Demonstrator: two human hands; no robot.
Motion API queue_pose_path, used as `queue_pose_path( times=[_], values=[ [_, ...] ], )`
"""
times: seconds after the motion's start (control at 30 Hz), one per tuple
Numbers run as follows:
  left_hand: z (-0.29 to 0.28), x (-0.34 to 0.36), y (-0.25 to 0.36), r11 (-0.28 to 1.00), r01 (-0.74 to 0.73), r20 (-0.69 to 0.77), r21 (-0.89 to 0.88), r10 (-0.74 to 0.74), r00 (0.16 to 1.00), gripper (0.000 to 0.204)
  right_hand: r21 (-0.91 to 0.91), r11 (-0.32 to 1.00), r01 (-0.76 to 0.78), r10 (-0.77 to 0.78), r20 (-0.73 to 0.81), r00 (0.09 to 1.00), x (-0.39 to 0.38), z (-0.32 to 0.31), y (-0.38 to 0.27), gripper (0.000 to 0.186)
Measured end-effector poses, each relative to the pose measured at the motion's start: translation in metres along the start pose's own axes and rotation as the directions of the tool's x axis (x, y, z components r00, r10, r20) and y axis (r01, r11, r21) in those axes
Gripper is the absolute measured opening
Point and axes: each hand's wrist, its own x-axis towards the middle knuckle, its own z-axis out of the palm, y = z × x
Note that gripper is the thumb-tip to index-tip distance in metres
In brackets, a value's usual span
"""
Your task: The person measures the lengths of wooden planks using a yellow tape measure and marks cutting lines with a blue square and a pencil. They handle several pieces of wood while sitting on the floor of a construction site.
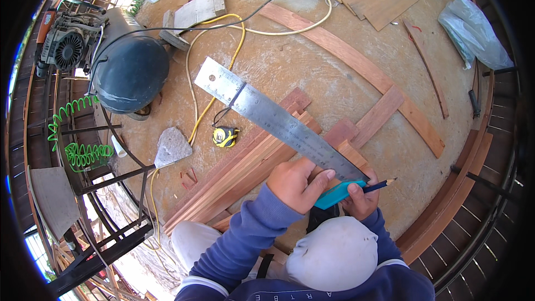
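Two hands, one square

Left hand (293, 184) and right hand (362, 199) grip the teal-handled metal square (284, 127) over the wooden strips (245, 171) — a snug handle should keep it true; the pencil (380, 186), also right-held, best stays clear.

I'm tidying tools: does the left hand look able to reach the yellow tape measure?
Probably yes, once the left hand leaves the steel ruler: the tape measure lies uncovered beyond the wood strips.
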Motion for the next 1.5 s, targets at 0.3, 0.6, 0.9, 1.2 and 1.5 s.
queue_pose_path(
  times=[0.3,0.6,0.9,1.2,1.5],
  values=[
    [0.0,0.001,-0.001,1.0,-0.003,-0.015,0.018,0.003,1.0,0.023,0.021,0.999,0.025,-0.026,0.04,0.999,0.0,-0.002,0.007,0.029],
    [0.002,0.002,-0.003,0.999,0.017,-0.024,0.031,-0.017,1.0,0.026,-0.012,1.0,-0.011,0.011,0.023,1.0,-0.002,-0.006,0.01,0.035],
    [0.001,0.002,-0.002,0.999,0.034,-0.027,0.022,-0.033,0.999,0.024,-0.005,1.0,0.009,-0.009,0.019,1.0,0.0,0.001,0.01,0.032],
    [0.005,0.006,-0.018,0.999,0.009,-0.048,-0.051,-0.012,0.999,0.024,-0.029,0.995,0.091,-0.09,0.021,0.996,0.006,0.007,0.012,0.03],
    [0.004,0.006,-0.013,0.996,0.062,-0.026,-0.058,-0.064,0.998,0.024,0.025,0.995,0.096,-0.097,0.019,0.995,0.006,0.01,0.012,0.028]
  ],
)
